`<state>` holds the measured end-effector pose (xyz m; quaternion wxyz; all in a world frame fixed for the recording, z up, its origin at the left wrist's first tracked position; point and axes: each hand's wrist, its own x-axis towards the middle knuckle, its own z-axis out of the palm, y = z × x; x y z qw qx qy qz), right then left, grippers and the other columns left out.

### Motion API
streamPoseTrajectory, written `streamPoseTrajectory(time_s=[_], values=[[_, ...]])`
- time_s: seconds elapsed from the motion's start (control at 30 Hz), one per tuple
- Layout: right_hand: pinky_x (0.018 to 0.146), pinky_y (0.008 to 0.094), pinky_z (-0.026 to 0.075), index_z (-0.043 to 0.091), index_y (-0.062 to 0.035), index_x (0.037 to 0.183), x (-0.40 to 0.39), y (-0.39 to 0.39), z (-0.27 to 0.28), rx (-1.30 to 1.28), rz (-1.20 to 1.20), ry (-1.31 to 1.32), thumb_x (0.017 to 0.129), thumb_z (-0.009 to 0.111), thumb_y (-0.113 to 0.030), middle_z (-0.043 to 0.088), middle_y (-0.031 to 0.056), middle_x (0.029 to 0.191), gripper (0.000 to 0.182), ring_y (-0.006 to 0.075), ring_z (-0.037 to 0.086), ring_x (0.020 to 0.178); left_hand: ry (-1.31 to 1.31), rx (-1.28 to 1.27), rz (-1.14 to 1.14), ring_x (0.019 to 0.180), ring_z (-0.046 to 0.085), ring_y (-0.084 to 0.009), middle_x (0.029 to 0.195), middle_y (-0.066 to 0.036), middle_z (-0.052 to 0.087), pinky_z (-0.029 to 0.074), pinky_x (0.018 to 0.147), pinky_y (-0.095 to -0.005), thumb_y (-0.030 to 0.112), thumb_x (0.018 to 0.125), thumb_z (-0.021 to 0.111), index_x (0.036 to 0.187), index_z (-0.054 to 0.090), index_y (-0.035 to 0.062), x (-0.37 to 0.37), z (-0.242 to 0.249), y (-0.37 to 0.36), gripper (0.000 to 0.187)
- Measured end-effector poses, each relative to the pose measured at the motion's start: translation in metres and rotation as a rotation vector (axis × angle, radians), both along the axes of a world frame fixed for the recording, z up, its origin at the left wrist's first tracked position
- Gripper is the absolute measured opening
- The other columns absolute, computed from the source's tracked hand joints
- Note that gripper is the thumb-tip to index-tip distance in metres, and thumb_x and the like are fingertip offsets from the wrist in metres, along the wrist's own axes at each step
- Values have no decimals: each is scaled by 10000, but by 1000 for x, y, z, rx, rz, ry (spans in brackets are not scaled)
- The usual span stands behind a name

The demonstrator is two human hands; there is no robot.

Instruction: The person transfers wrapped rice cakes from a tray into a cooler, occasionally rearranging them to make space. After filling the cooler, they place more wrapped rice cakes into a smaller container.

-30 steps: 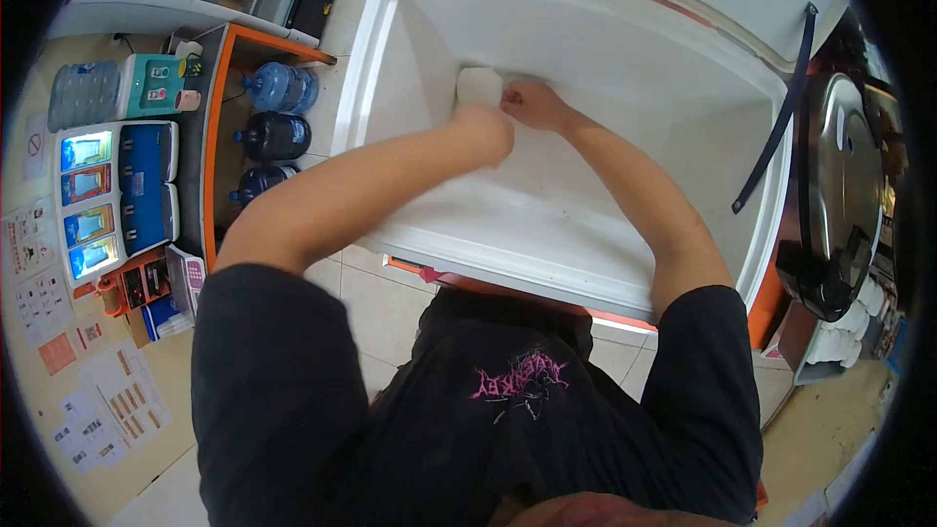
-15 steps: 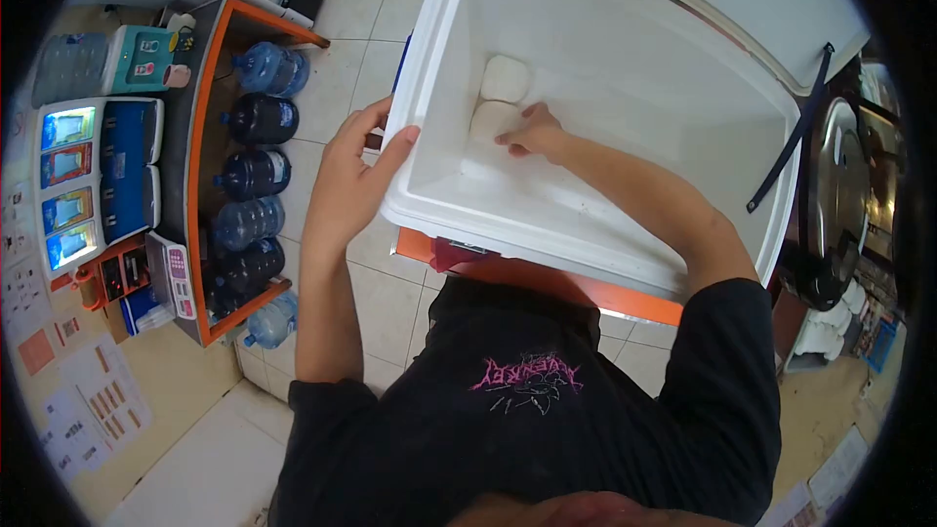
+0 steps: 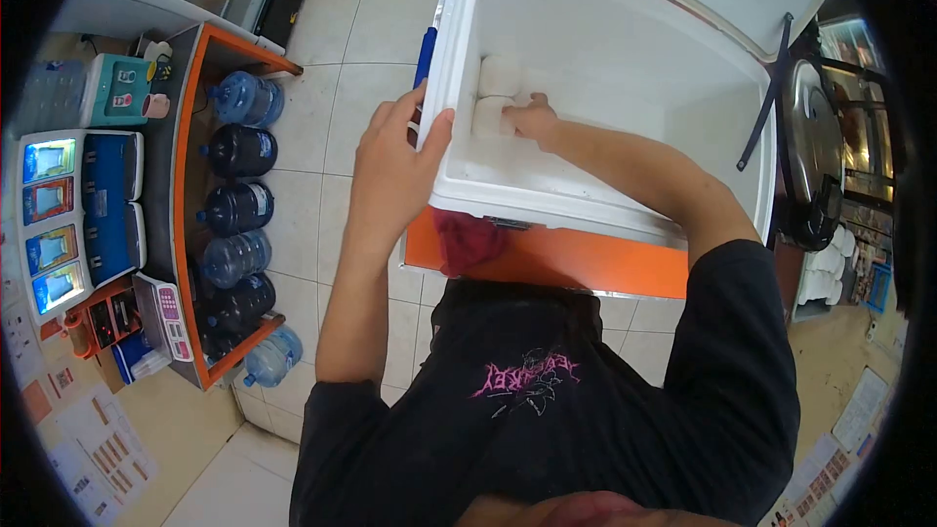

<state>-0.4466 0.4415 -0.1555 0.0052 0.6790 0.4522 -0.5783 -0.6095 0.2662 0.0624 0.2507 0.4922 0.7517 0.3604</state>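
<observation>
A big white cooler box (image 3: 576,197) stands before me with its lid up. Around its left rim my left hand (image 3: 398,141) is closed, thumb on top and fingers on the outside. My right hand (image 3: 533,123) reaches down into the box, fingers curled against the right edge of the nearer of two white rounded pieces, which look like dough. That nearer piece (image 3: 493,117) lies by the left wall, partly covered by the fingers. The farther piece (image 3: 500,76) touches it from behind. Some fingertips of the right hand are hidden.
Under the box is an orange surface (image 3: 586,268) with a dark red cloth (image 3: 468,239). A dark lid strap (image 3: 766,93) hangs at the right, beside a large round metal pot (image 3: 815,151). Several water jugs (image 3: 239,205) stand in an orange-edged shelf (image 3: 181,205) at the left.
My right hand has come in closer over the nearer white piece, its fingers more curled. The left hand stays on the rim. The whole view has shifted.
</observation>
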Motion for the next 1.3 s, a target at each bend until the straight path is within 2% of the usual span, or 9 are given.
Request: streamPoseTrajectory(time_s=[0.33,0.43,0.5,0.57,0.73,0.9,1.0,1.07,1.3], values=[[926,436,638,17,-59,1571,7,-16,22,-146,-272,352,905,661,-123,457,268,1358,928,372,654,1093,-23,25,-20,852,655,-246,1032,-195,677,533,757,-354,333,964,680,1285,649,-36,-6,-3,-4,490],[902,422,634,213,-59,1535,26,3,72,-220,-121,108,917,644,-123,528,234,1310,756,339,677,1057,-84,1,-40,825,630,-227,1068,-171,656,529,749,-346,347,965,684,1320,634,-10,-6,-1,-6,506],[732,344,628,519,10,1319,52,26,108,-61,479,118,923,692,-178,661,154,1129,471,236,708,894,-40,10,2,849,620,-246,1112,-154,616,520,812,-374,379,961,677,1388,594,52,-4,1,-8,544],[583,274,505,702,-19,1034,79,17,172,304,612,160,932,727,-284,667,40,788,285,151,632,683,41,137,37,882,596,-228,1126,-136,606,501,827,-357,355,953,699,1392,586,67,0,7,-13,536],[491,256,354,706,-58,647,210,-106,318,615,336,337,1041,583,-408,467,-57,512,541,31,456,537,-64,710,51,926,492,-168,1107,-88,564,401,814,-287,219,951,716,1236,599,56,75,63,-33,349],[539,231,436,679,-63,962,385,-273,206,187,-224,613,1051,573,-383,553,-38,675,349,63,534,591,-462,706,-639,819,529,-176,938,-102,552,432,708,-274,123,929,688,1065,586,51,234,70,-46,184],[572,298,502,688,-94,1048,495,-410,81,191,-446,160,982,645,-456,680,50,806,371,136,610,631,-494,606,-887,790,574,-191,917,-111,606,446,685,-269,106,892,736,1058,625,49,362,49,-49,208],[791,375,574,675,-83,1210,561,-483,13,136,-316,-173,923,715,-458,747,160,950,475,254,730,898,-419,393,-1216,805,604,-197,956,-105,648,455,675,-276,90,876,751,1104,659,51,457,49,-39,250],[853,409,552,671,-58,1239,760,-559,68,153,-750,-313,867,751,-454,742,199,949,549,335,715,928,-403,202,-1566,926,640,-176,1020,-86,666,483,717,-277,41,881,726,1215,643,40,718,44,-35,343]])
